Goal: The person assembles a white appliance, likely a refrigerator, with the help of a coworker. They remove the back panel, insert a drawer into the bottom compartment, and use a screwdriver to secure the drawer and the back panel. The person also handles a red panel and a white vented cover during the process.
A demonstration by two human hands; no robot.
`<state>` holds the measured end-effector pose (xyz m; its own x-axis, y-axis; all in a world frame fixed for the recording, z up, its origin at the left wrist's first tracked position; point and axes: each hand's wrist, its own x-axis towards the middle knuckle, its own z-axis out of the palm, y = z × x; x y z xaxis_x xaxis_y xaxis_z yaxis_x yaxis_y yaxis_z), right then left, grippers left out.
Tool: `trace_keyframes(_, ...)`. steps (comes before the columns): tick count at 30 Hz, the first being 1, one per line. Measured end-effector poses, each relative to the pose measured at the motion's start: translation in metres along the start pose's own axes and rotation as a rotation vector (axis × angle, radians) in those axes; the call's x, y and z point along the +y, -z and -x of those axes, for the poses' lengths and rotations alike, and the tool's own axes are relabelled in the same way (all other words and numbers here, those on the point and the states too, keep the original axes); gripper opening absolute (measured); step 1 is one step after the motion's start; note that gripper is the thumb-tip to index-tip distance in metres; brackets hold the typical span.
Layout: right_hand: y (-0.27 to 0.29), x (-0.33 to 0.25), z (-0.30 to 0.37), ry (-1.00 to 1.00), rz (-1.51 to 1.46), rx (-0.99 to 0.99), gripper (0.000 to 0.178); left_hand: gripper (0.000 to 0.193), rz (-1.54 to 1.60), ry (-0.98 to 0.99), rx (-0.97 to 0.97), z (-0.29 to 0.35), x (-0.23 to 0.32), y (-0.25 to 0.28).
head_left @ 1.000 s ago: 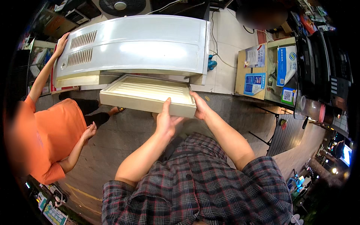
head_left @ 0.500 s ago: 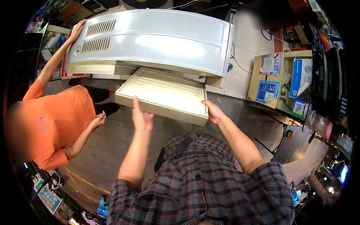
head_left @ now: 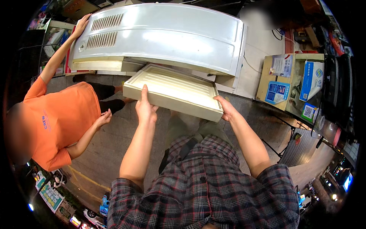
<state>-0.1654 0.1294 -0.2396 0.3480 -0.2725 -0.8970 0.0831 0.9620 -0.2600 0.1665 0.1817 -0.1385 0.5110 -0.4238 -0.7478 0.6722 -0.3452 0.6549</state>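
Observation:
In front of me a cream, shallow box-shaped panel (head_left: 171, 100) with a ribbed upper face is tilted, its far edge just under the lower side of a large grey-white metal casing (head_left: 160, 36). My left hand (head_left: 146, 108) grips its near side, thumb up on the face and fingers mostly hidden beneath. At the right end, my right hand (head_left: 226, 108) is closed round the corner, its fingertips over the rim. The casing has two rows of vent slots at its left end and a cream front strip (head_left: 99, 64) along its lower edge.
A person in an orange shirt (head_left: 65, 122) stands at left, one hand (head_left: 81, 26) on the casing's left edge. To the right are a glass-topped counter (head_left: 295, 82) with papers and signs, a white surface (head_left: 251, 65) with a cable, and a grey ribbed board (head_left: 301, 147).
The panel has shifted slightly right in view and tilted a little, with both my hands following. The casing also appears slightly farther right and higher. The other person's hand stays on it.

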Motion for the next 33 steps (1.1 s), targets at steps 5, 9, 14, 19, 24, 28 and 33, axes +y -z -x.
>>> trace_keyframes(5, 0.015, 0.015, -0.005, -0.003, -0.079, 0.045, 0.060, 0.069, -0.041, -0.024, -0.053, -0.001, -0.010, -0.008)
trace_keyframes(9, 0.062, 0.041, -0.004, 0.000, -0.106, 0.064, 0.061, 0.067, -0.134, -0.046, -0.058, 0.022, -0.035, -0.028)
trace_keyframes(14, 0.054, 0.031, 0.055, -0.078, 0.082, 0.180, 0.052, 0.058, -0.126, 0.105, 0.012, 0.067, -0.060, 0.029)
trace_keyframes(19, 0.029, 0.008, 0.103, -0.083, 0.265, 0.016, 0.060, 0.071, -0.054, 0.226, 0.034, 0.152, -0.006, 0.049)
trace_keyframes(24, -0.038, -0.042, 0.152, -0.125, 0.460, -0.155, 0.069, 0.069, -0.066, 0.155, 0.175, 0.227, 0.027, 0.093)
trace_keyframes(28, -0.077, -0.035, 0.166, 0.074, 0.543, -0.355, 0.057, 0.063, 0.000, -0.159, 0.429, 0.260, 0.022, 0.150)
trace_keyframes(33, -0.138, -0.055, 0.212, 0.594, 0.970, -0.427, 0.083, 0.070, 0.415, -0.494, 0.042, 0.262, 0.012, 0.199)
